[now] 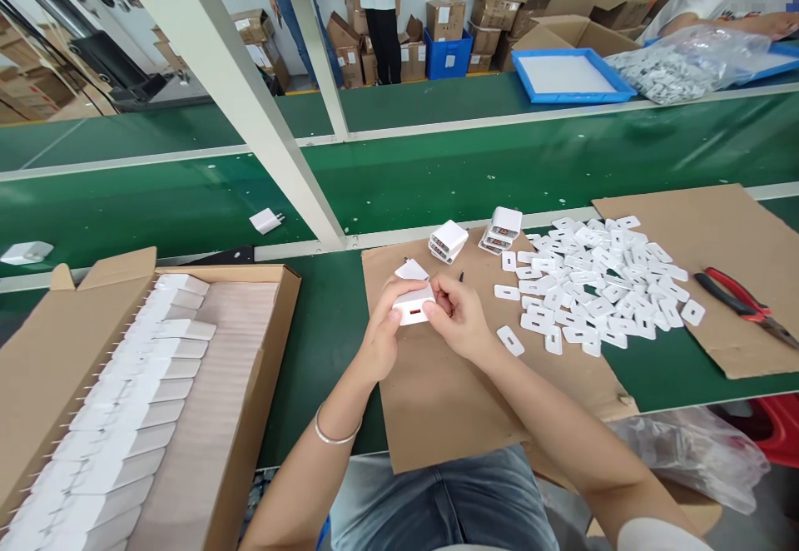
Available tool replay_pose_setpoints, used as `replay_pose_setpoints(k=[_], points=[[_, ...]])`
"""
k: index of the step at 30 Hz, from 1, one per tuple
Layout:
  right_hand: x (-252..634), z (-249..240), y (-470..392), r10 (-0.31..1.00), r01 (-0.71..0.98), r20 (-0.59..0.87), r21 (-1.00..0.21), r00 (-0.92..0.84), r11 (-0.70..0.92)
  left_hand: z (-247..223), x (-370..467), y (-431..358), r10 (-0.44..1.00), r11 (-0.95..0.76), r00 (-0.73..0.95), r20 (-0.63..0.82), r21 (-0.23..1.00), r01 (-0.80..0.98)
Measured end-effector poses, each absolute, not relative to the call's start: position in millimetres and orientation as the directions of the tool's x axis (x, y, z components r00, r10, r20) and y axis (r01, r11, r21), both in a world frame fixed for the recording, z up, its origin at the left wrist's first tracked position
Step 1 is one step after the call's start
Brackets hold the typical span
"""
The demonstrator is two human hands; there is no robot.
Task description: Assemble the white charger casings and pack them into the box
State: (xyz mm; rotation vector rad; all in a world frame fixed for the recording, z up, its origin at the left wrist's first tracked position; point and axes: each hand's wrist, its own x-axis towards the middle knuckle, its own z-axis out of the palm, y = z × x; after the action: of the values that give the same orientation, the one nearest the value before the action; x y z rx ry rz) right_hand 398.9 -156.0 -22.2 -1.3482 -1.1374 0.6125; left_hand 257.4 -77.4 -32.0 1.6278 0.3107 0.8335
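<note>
Both my hands meet over the brown cardboard sheet (437, 401) on the green bench (325, 318): my left hand (380, 330) and right hand (459, 318) each keep a pinching grip on one white charger (413, 305). White faceplates (593, 280) lie scattered to my right, red pliers (740, 300) beyond. A carton (255, 384) sits left; stacked boxes (446, 18) line the back wall.

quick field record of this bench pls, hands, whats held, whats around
left hand: grips white charger body from the left
right hand: fingers on the charger body's right end
loose parts: pile of small white plates right of the hands
finished stacks: two groups of chargers beyond the hands
box: open carton at left, rows of white chargers
tool: red-handled pliers on cardboard, far right
</note>
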Motion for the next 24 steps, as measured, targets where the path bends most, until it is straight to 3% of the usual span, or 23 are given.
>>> replay_pose_setpoints(k=[6, 13, 24], points=[[400.8, -26.9, -155.7, 0.9, 0.21, 0.231, -0.964, 0.369, 0.162, -28.8, 255.2, -78.2, 0.623, -0.385, 0.691, 0.366, 0.913, -0.136], [402.6, -25.7, -154.0, 0.938, 0.23, 0.204, -0.963, 0.282, 0.14, -23.0, 256.7, -77.2, 0.622, -0.456, 0.655, 0.429, 0.878, -0.142], [400.9, -21.9, -153.0, 0.89, 0.307, 0.398, -0.895, 0.223, 0.323, -28.4, 256.2, -77.7, 0.539, -0.569, 0.596, 0.596, 0.779, -0.265]])
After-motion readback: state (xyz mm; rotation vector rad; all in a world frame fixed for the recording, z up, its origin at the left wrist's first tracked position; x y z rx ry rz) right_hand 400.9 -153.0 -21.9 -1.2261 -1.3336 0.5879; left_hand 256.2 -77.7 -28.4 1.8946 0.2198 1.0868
